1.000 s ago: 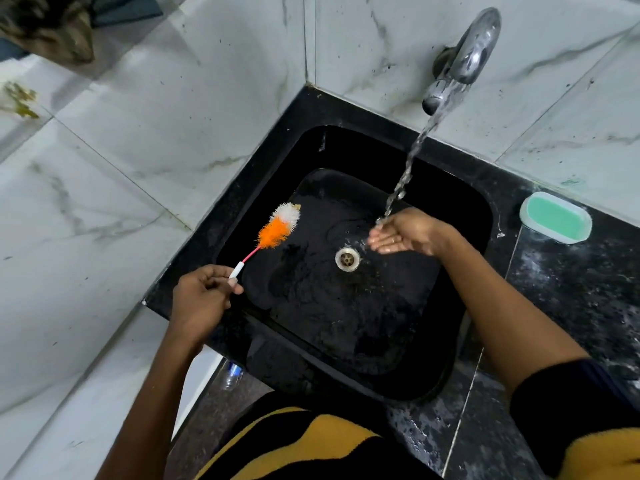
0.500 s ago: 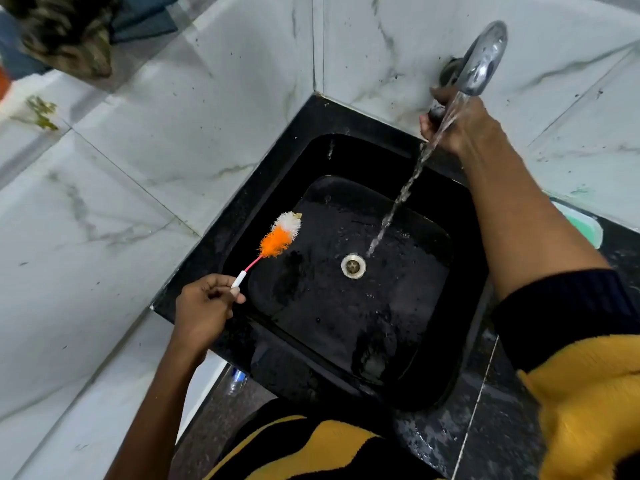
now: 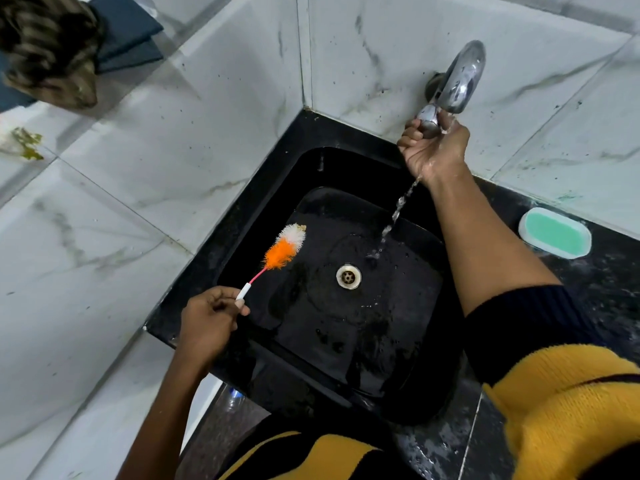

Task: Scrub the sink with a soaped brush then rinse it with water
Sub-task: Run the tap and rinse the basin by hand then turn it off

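My left hand (image 3: 204,320) pinches the white end of the brush (image 3: 277,252) between thumb and curled fingers, at the near-left rim of the sink (image 3: 398,375). The thin pink stem angles up and away from my fingers, and the orange-and-white bristle head hangs over the left part of the basin, lifted off the floor as far as I can tell. My right hand (image 3: 433,150) is up at the far side of the sink, fingers curled around the spout end of the chrome tap (image 3: 460,77), water running over my knuckles. A thin stream of water (image 3: 398,213) falls from under my wrist and lands just right of the drain (image 3: 348,277). The basin is black, wet and shiny, with droplets scattered across its floor. My right forearm crosses over the sink's right wall. To the right of the sink, on the dark counter, sits 1 green soap bar in a white dish (image 3: 554,233). White marble tile (image 3: 138,168) rises left of the sink.
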### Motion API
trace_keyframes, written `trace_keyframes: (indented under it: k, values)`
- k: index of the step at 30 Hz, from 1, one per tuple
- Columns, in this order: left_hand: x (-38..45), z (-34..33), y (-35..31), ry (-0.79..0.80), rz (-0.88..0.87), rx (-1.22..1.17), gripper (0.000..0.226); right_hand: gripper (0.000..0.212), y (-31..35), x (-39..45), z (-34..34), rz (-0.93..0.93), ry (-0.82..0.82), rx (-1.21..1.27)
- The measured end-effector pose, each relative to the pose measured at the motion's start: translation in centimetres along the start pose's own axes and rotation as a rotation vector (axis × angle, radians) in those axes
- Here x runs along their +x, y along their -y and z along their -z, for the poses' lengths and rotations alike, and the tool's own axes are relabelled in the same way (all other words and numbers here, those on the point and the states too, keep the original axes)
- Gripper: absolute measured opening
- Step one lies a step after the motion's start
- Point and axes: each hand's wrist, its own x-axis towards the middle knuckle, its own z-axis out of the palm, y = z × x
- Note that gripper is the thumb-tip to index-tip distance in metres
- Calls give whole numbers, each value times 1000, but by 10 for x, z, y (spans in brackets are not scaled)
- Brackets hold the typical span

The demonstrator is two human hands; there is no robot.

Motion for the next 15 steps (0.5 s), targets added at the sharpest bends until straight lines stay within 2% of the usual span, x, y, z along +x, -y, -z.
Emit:
trace_keyframes:
  k: [3,5,7,9,12,15]
  values:
    - [1,-1,-2,7,-11,10,14,57,-9,-5,7,-56,76,100]
    - [2,-2,-2,13,-19,11,14,69,-22,-11,18,-102,37,141]
    - [2,-2,-1,16,-21,16,15,58,-41,-19,38,-136,-53,69]
    - [2,-2,-1,23,-24,28,15,44,-65,-33,62,-249,-136,-57]
    - [1,-2,0,31,-24,39,15,42,-97,-59,99,-493,-283,-554]
    - [0,-1,2,31,-25,45,14,36,-114,-82,121,-511,-276,-1144]
